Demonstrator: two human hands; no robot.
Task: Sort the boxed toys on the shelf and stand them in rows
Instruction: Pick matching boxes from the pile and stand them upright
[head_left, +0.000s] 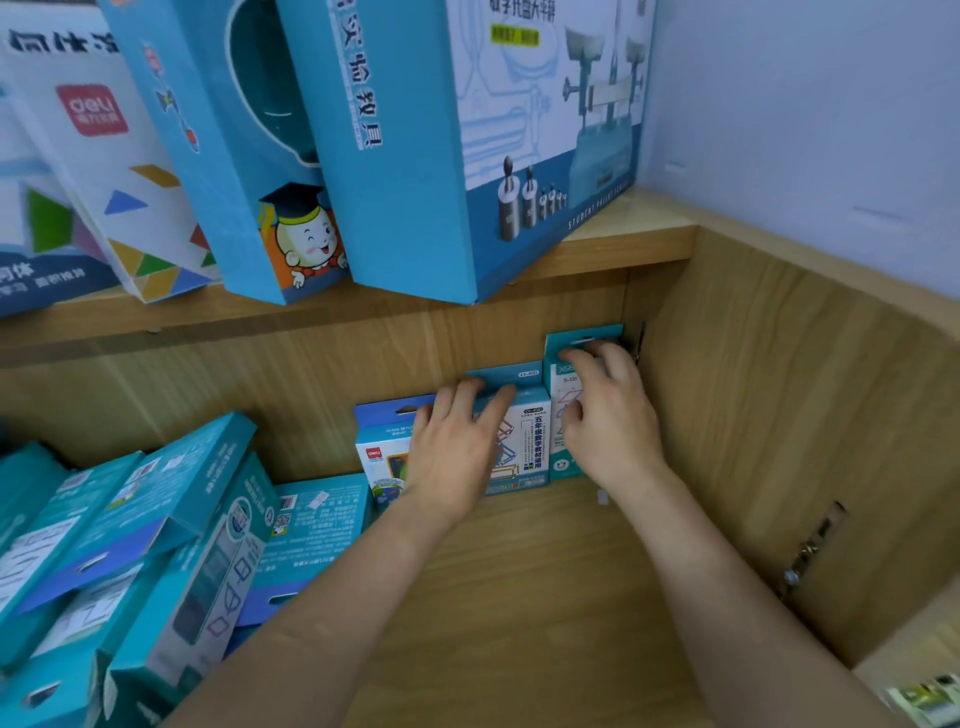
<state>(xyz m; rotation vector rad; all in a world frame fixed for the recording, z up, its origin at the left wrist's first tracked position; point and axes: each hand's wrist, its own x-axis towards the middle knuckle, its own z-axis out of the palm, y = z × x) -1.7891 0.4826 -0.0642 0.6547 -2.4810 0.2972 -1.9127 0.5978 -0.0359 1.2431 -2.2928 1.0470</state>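
The right hand (608, 415) pinches the top edge of the tall teal box (571, 336) standing in the back corner of the shelf (519, 597); the left hand (452, 447) lies with straight fingers on the second box (530, 441), just beside it. These cartons look light and stiff but thin, so I would hold the side walls, not the hang tab. Other boxes (156, 519) lie heaped well left of the corner.

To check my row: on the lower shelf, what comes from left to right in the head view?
heap of lying teal boxes → deli box → CT-0131 box → tall teal box → metal hinge
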